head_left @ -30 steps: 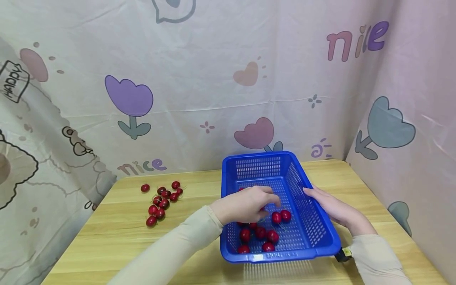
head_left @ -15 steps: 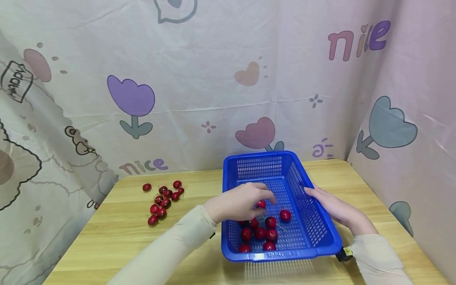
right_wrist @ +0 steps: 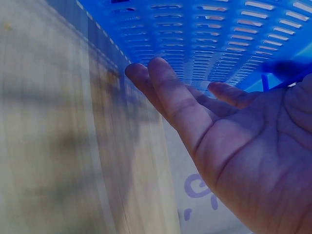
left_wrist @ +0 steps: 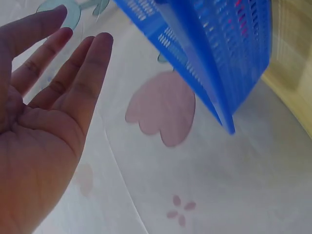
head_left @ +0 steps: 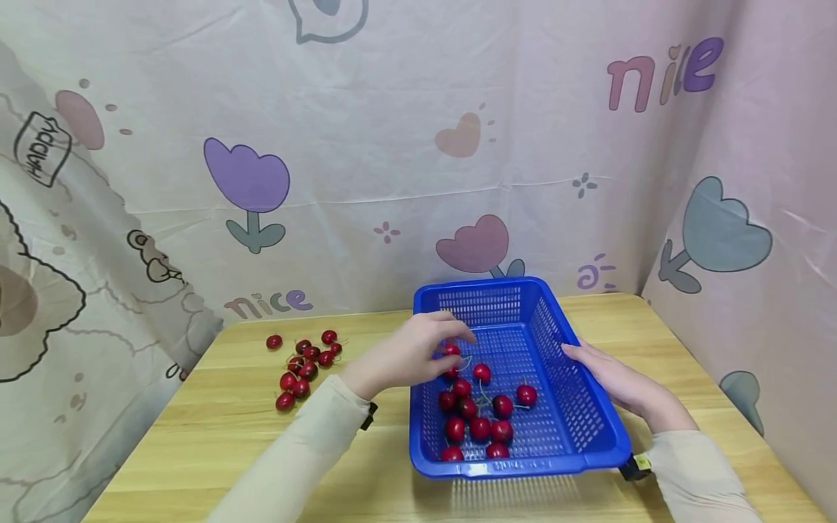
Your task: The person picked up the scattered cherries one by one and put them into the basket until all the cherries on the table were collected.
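Observation:
My left hand [head_left: 418,347] hovers over the left rim of a blue plastic basket [head_left: 519,465], fingers loosely bent and spread. In the left wrist view the palm of my left hand [left_wrist: 44,122] is bare and holds nothing. Just below its fingertips in the head view is a red cherry [head_left: 451,351]. More cherries [head_left: 479,428], some with stems, lie on the left side of the basket's slotted floor. My right hand [head_left: 624,381] holds the basket's right side, thumb over the rim. In the right wrist view its fingers [right_wrist: 170,90] lie along the outer slotted wall.
A loose group of dark red cherries [head_left: 307,370] lies on the wooden table [head_left: 196,443] left of the basket, with a lone cherry [head_left: 274,341] behind them. A patterned cloth [head_left: 366,174] hangs along the back and sides of the table.
My left hand has drawn left and back from the basket's middle to its left rim, uncovering several cherries. A cherry in the middle has shifted left. The right hand stays at the rim.

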The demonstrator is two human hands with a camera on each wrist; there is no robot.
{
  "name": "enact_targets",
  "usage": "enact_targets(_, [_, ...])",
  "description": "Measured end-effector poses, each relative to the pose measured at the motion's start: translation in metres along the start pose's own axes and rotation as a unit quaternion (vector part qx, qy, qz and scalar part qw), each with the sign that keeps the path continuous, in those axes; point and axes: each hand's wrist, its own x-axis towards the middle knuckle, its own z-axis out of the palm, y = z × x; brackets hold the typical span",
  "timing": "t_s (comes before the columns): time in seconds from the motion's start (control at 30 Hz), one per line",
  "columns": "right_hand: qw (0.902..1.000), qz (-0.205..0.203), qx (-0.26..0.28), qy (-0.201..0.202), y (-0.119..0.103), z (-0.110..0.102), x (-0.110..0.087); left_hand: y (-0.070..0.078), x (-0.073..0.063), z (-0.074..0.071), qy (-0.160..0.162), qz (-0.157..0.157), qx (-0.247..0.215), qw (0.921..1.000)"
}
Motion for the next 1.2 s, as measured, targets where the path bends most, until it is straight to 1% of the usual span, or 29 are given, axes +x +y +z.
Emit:
enact_targets(0.13, [1.0, 0.001, -0.008, 0.002, 0.0, 0.0, -0.001, -0.008, -0.012, -0.006, 0.022, -0.022, -0.017, 0.9994])
enact_targets(0.2, [1.0, 0.001, -0.009, 0.002, -0.001, 0.0, -0.001, -0.012, -0.019, -0.009, 0.032, -0.038, -0.026, 0.9985])
enact_targets(0.33, [1.0, 0.001, -0.006, -0.002, -0.001, 0.0, -0.001, -0.021, -0.035, -0.013, 0.052, -0.071, -0.048, 0.995])
enact_targets(0.43, [0.9999, 0.002, -0.012, -0.002, -0.001, -0.001, 0.0, -0.026, -0.048, -0.017, 0.064, -0.092, -0.054, 0.9923])
enact_targets(0.63, [0.9997, 0.008, -0.025, -0.002, -0.001, -0.003, 0.0, -0.04, -0.074, -0.025, 0.1, -0.137, -0.025, 0.9852])
enact_targets(0.8, [0.9995, 0.009, -0.03, 0.0, -0.001, -0.003, -0.001, -0.055, -0.097, -0.029, 0.123, -0.164, -0.013, 0.9787])
enact_targets(1.03, [0.9995, 0.009, -0.031, 0.0, -0.001, -0.003, 0.0, -0.074, -0.13, -0.03, 0.136, -0.197, 0.0, 0.9709])
enact_targets(1.2, [0.9995, 0.011, -0.03, -0.001, -0.001, -0.003, 0.0, -0.084, -0.151, -0.03, 0.132, -0.235, 0.01, 0.963])
